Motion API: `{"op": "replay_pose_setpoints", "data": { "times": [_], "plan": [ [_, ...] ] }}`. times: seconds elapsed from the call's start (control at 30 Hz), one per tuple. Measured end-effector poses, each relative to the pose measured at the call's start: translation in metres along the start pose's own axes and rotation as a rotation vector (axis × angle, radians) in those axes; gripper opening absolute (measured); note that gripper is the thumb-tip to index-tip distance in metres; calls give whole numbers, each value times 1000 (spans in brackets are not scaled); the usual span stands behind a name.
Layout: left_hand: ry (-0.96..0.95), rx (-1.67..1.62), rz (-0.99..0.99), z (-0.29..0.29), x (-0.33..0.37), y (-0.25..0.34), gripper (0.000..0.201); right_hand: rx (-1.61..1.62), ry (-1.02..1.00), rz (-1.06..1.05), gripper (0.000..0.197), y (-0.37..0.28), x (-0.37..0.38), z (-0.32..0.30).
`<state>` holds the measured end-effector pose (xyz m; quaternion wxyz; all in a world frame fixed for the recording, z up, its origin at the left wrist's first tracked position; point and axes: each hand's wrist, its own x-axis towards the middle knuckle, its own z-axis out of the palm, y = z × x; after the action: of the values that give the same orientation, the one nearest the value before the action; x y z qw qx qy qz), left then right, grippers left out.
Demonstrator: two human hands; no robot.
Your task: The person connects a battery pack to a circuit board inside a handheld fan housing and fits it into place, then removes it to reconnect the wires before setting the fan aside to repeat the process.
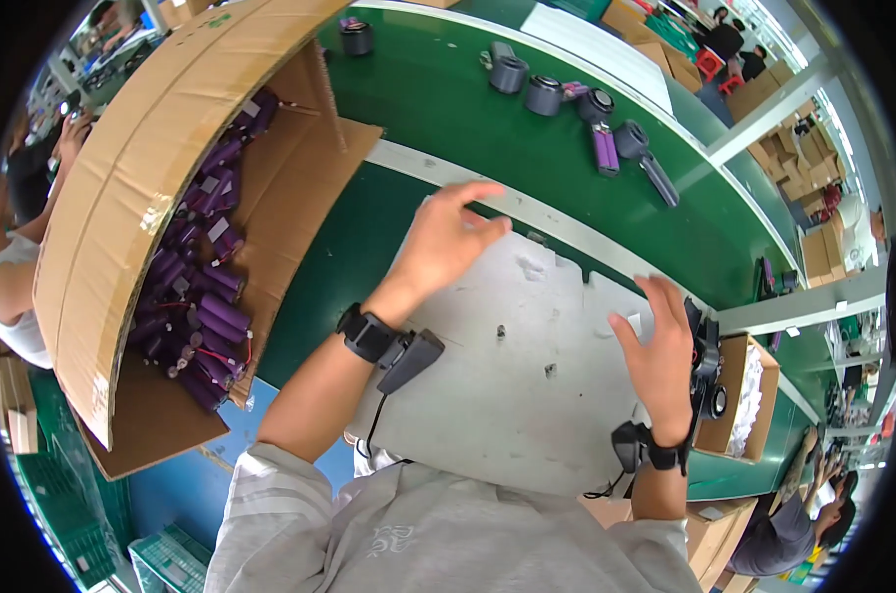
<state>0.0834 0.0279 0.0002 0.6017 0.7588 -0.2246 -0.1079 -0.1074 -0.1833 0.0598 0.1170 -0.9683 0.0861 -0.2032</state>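
Observation:
My left hand is raised over the far left part of a worn grey board, holding nothing, its thumb and fingers apart. Over the board's right side, my right hand is also open with its fingers spread. It is nearest to a cluster of black, round-ended parts at the board's right edge, partly hidden by that hand. Each wrist has a black strap with a small dark device, and cables hang from them. To the left, a large tipped cardboard box holds several purple wired battery packs.
Beyond a pale rail runs a green surface with several dark grey round-headed devices, one with a purple battery pack. A small carton with white packets stands right. Green crates lie lower left. Other people work around.

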Motion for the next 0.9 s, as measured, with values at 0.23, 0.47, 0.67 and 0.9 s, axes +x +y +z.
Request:
{"op": "replay_pose_setpoints", "data": {
  "times": [0.23,0.47,0.67,0.9],
  "plan": [
    [195,240,-21,-33,66,-23,46,337,-159,-12,36,-10,-40,11],
    [82,568,166,-3,213,-34,63,549,-135,-92,22,2,-46,44],
    [-89,815,232,30,290,-33,72,638,-57,-120,16,11,-51,51],
    [-92,777,185,40,276,-5,57,727,-70,-100,12,15,-48,56]
  ]
}}
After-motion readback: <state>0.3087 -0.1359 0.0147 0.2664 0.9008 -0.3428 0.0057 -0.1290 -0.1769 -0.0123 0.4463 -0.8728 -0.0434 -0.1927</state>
